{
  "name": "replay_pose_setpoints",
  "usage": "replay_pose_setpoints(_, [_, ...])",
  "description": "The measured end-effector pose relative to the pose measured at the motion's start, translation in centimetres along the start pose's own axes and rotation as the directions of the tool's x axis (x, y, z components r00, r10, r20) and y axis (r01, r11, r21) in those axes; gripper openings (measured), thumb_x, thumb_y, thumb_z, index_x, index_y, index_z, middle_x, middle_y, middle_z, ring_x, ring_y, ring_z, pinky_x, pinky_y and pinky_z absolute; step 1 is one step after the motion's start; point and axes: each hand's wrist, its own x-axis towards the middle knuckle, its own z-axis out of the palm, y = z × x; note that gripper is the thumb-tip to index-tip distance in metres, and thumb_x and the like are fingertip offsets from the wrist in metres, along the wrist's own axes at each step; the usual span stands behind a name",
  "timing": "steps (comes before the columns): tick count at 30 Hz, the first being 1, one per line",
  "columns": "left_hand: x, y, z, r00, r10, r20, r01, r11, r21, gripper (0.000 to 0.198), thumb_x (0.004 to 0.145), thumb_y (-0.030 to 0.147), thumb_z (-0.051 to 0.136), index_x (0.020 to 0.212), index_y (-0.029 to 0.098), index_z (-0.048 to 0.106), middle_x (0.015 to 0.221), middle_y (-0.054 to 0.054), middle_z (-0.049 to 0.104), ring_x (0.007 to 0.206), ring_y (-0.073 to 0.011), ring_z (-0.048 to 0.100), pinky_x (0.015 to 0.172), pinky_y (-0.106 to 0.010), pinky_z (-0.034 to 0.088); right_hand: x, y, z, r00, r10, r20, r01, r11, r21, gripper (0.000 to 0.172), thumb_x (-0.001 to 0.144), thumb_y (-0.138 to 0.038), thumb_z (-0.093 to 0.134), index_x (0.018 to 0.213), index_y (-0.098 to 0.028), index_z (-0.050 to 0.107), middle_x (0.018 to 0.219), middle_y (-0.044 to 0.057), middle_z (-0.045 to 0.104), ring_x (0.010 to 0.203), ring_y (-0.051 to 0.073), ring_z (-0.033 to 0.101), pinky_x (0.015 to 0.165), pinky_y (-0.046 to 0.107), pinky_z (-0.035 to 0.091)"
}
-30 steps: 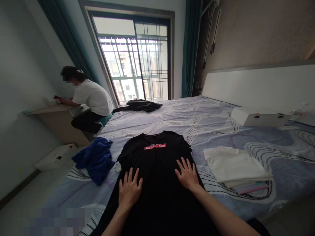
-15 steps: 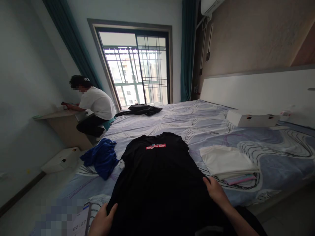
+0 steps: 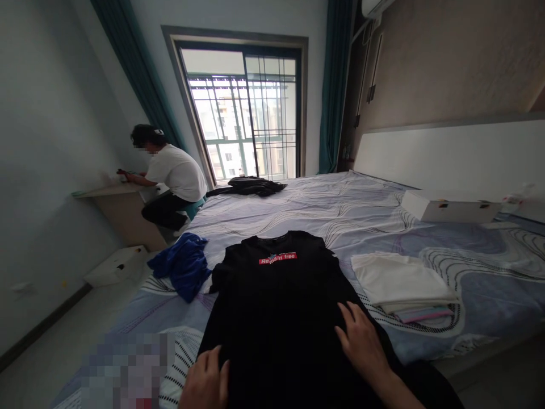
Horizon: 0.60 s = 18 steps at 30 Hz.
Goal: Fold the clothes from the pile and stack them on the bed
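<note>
A black T-shirt (image 3: pixel 281 307) with a red chest label lies spread flat on the bed (image 3: pixel 340 216), collar away from me. My left hand (image 3: pixel 206 380) rests on its lower left part near the hem, fingers stretched over the cloth. On the lower right side of the shirt my right hand (image 3: pixel 361 343) lies flat, fingers apart. Neither hand grips anything.
A crumpled blue garment (image 3: pixel 181 270) lies left of the shirt. A folded white pile (image 3: pixel 402 281) sits to its right. A dark garment (image 3: pixel 251 186) lies at the far edge by the window. A white box (image 3: pixel 451 209) rests near the headboard. A person in white (image 3: pixel 172 176) crouches at a desk.
Both hands slid down from the middle of the shirt to its lower part. The view shifted slightly to the left and up.
</note>
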Motion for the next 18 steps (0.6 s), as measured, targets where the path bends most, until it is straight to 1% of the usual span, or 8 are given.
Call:
replay_pose_setpoints(1, [1.2,2.6,-0.1,0.993,0.111,-0.032,-0.113,0.993,-0.045,0.057,0.095,0.044,0.024,0.132,0.020,0.060,0.136,-0.010,0.063,0.129,-0.0241,0.057,0.109,-0.042,0.046,0.5,-2.6,0.3,0.993,-0.106,0.045,0.103,0.992,0.067,0.057,0.094,-0.036,0.046,0.149,-0.022,0.046,0.157,0.010,0.040,0.146,0.030,0.033,0.115,0.043,0.032])
replay_pose_setpoints(3, [3.8,7.0,0.5,0.946,0.325,0.023,-0.322,0.943,-0.084,0.055,0.098,0.040,0.027,0.144,0.022,0.050,0.153,-0.006,0.049,0.144,-0.0242,0.039,0.115,-0.044,0.041,1.9,-6.9,1.4,0.953,-0.258,0.157,0.232,0.958,0.169,0.061,0.096,-0.044,0.043,0.154,-0.028,0.037,0.164,0.004,0.026,0.152,0.030,0.017,0.121,0.050,0.019])
replay_pose_setpoints(4, [5.2,8.5,1.1,0.927,0.371,0.062,-0.366,0.928,-0.075,0.054,0.098,0.040,0.029,0.148,0.025,0.046,0.157,-0.004,0.043,0.147,-0.0262,0.033,0.117,-0.049,0.037,2.8,-8.4,2.0,0.936,-0.293,0.194,0.255,0.946,0.199,0.061,0.097,-0.049,0.041,0.155,-0.031,0.034,0.166,0.002,0.020,0.153,0.030,0.011,0.122,0.054,0.012])
replay_pose_setpoints(6, [7.9,10.0,2.3,0.907,0.399,0.136,-0.397,0.917,-0.043,0.054,0.099,0.043,0.033,0.151,0.032,0.039,0.162,-0.001,0.033,0.150,-0.0289,0.025,0.119,-0.056,0.030,4.9,-10.0,3.2,0.923,-0.307,0.234,0.257,0.941,0.221,0.062,0.098,-0.055,0.035,0.157,-0.034,0.028,0.167,0.000,0.013,0.154,0.031,0.004,0.121,0.059,0.003])
replay_pose_setpoints(8, [10.4,10.0,3.2,0.919,0.354,0.171,-0.359,0.933,-0.001,0.055,0.099,0.046,0.034,0.153,0.036,0.035,0.164,0.001,0.027,0.152,-0.0288,0.021,0.120,-0.058,0.024,7.1,-10.1,4.2,0.928,-0.290,0.235,0.242,0.947,0.213,0.063,0.098,-0.060,0.032,0.157,-0.037,0.026,0.167,-0.001,0.010,0.154,0.030,0.001,0.120,0.059,-0.002])
replay_pose_setpoints(11, [14.0,9.0,3.9,0.950,0.254,0.183,-0.267,0.963,0.047,0.057,0.098,0.051,0.033,0.154,0.039,0.030,0.165,0.001,0.022,0.153,-0.0283,0.016,0.121,-0.057,0.020,10.6,-9.3,4.9,0.936,-0.261,0.236,0.221,0.958,0.182,0.066,0.096,-0.065,0.032,0.156,-0.039,0.025,0.167,-0.003,0.008,0.154,0.030,-0.001,0.120,0.058,-0.004])
replay_pose_setpoints(15, [18.6,7.3,4.3,0.972,0.139,0.189,-0.154,0.986,0.067,0.061,0.096,0.058,0.033,0.154,0.039,0.027,0.166,0.000,0.019,0.153,-0.0313,0.014,0.120,-0.059,0.019,15.5,-8.1,5.5,0.948,-0.184,0.258,0.156,0.980,0.123,0.068,0.096,-0.068,0.030,0.157,-0.040,0.022,0.168,-0.003,0.007,0.153,0.032,-0.002,0.118,0.060,-0.006])
replay_pose_setpoints(18, [21.9,5.5,4.5,0.984,0.056,0.170,-0.070,0.995,0.077,0.062,0.096,0.057,0.031,0.155,0.036,0.028,0.167,-0.003,0.020,0.153,-0.0316,0.014,0.119,-0.061,0.017,19.4,-6.7,6.1,0.960,-0.130,0.246,0.113,0.990,0.082,0.070,0.096,-0.068,0.031,0.157,-0.038,0.022,0.168,-0.001,0.009,0.153,0.032,0.000,0.118,0.060,-0.005])
